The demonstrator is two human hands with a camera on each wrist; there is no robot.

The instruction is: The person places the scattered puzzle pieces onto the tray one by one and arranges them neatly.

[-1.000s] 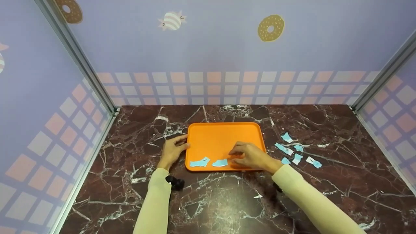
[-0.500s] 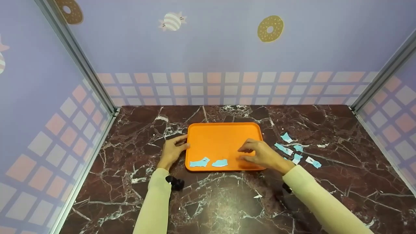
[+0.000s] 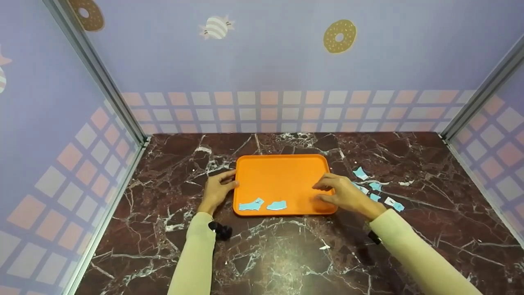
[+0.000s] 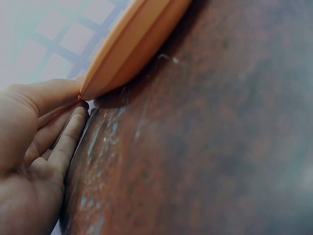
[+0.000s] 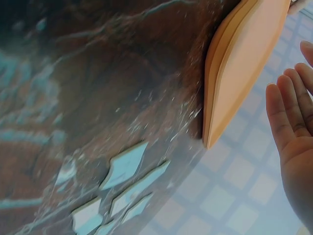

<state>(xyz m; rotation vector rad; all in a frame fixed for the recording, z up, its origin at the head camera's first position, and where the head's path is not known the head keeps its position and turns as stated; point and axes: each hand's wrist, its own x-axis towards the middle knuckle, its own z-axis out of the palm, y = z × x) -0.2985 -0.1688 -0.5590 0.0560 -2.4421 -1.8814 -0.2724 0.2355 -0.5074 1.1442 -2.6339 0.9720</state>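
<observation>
An orange rectangular tray [image 3: 282,176] lies on the marble-patterned table, seen from the side in both wrist views. My left hand [image 3: 217,190] holds its left edge, thumb at the rim and fingertips just below in the left wrist view. Two flat, irregular light-blue pieces, one on the left [image 3: 251,204] and one beside it [image 3: 277,205], lie along the tray's near side. Over the tray's right edge hovers my right hand [image 3: 348,194], fingers relaxed and apart from the thumb, holding nothing. It partly hides the loose blue-and-white pieces beyond.
Several flat blue-and-white pieces, among them one at the back [image 3: 360,173] and one at the right [image 3: 394,203], are scattered right of the tray. The right wrist view shows these pieces [image 5: 124,165] as thin and stiff. Patterned walls [image 3: 278,61] enclose the table's back and sides.
My right hand has moved right, away from the piece at the tray's near middle to the right rim. The left hand, the tray and the two pieces on it have stayed put.
</observation>
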